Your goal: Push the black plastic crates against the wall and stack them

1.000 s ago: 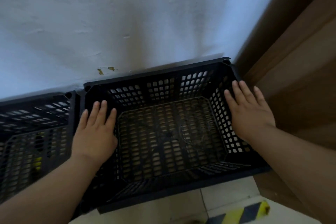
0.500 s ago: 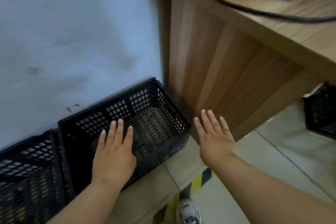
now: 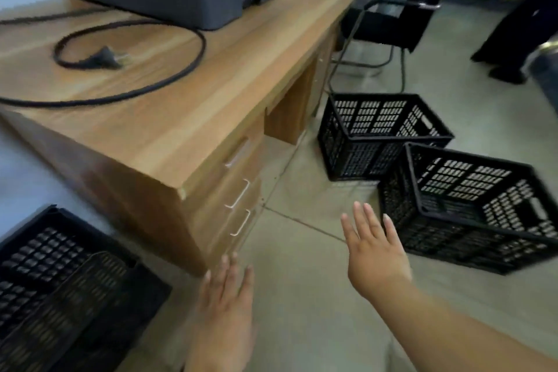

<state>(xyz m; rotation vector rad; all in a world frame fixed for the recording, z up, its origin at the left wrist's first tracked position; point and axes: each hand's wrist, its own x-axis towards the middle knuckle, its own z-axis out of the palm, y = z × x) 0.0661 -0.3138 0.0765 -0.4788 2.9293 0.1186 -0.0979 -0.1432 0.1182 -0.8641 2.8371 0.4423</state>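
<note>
Leftmost, one black crate (image 3: 60, 281) sits against the desk (image 3: 187, 106) end; left hand (image 3: 225, 314) and right hand (image 3: 374, 254) hover flat, each grip wide and empty; right of the desk, two crates (image 3: 465, 214) touch on the floor (image 3: 302, 296)

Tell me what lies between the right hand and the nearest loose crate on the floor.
Only bare floor, crossed by one tile seam. In the head view the right hand, open and empty, hovers short of the nearest crate, not touching it.
</note>
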